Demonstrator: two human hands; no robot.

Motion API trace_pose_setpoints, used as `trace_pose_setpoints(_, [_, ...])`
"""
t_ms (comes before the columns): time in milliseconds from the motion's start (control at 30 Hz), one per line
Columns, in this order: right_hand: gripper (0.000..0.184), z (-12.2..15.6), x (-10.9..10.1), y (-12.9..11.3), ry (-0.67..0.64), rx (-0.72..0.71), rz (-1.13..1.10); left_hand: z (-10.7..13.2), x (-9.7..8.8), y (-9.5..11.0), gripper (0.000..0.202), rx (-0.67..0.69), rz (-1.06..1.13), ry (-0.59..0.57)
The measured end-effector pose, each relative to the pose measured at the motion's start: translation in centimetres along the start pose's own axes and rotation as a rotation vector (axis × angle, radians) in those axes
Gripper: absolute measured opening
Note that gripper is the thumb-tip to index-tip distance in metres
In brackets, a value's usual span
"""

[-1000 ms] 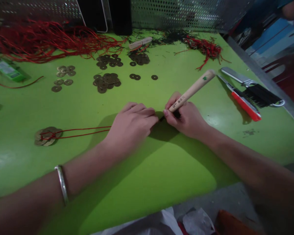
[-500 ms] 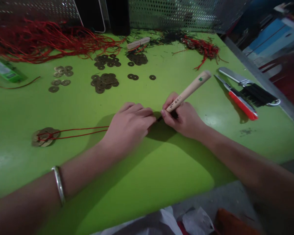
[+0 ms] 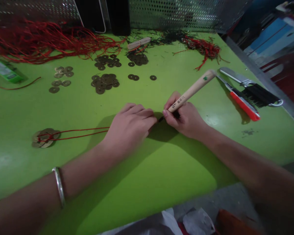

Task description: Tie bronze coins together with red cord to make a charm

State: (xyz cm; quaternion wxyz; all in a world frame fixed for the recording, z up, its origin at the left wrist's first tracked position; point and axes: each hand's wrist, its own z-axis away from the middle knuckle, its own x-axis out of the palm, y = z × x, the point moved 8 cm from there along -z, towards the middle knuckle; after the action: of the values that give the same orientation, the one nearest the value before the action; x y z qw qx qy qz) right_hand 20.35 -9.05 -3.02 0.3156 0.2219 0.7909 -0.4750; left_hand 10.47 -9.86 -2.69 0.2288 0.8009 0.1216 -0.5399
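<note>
Right hand [image 3: 189, 120]: grip closed round the wooden-handled tool [image 3: 191, 91]. Long axis slants away and right; dark tip points at the left hand [image 3: 131, 127], just beside its fingertips. Red cord [image 3: 88, 129] runs from under left hand leftward to coin cluster [image 3: 46, 137] on counter [image 3: 142, 182]. Left grip: can't tell, fingertips hidden.

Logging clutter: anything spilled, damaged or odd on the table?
Black scraps litter the back of the table, unlike the grouped coins, and a dark smudge mars its right side. The cords to the left hand run untangled; nothing looks broken.
</note>
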Motion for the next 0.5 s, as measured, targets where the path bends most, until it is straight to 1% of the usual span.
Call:
trace_pose_setpoints(167, [0.017, 0.04, 0.21, 0.14, -0.026, 0.001, -0.02, -0.1, -0.14, -0.02, 0.015, -0.003, 0.005, 0.002])
trace_pose_setpoints(300, [0.018, -0.1, 0.14, 0.13, -0.025, 0.014, -0.009, -0.26, -0.19, -0.16, 0.018, 0.004, 0.013, -0.024])
trace_pose_setpoints(500, [0.019, -0.23, 0.14, 0.23, -0.038, 0.04, -0.001, -0.46, -0.23, -0.35, 0.02, 0.056, 0.015, -0.008])
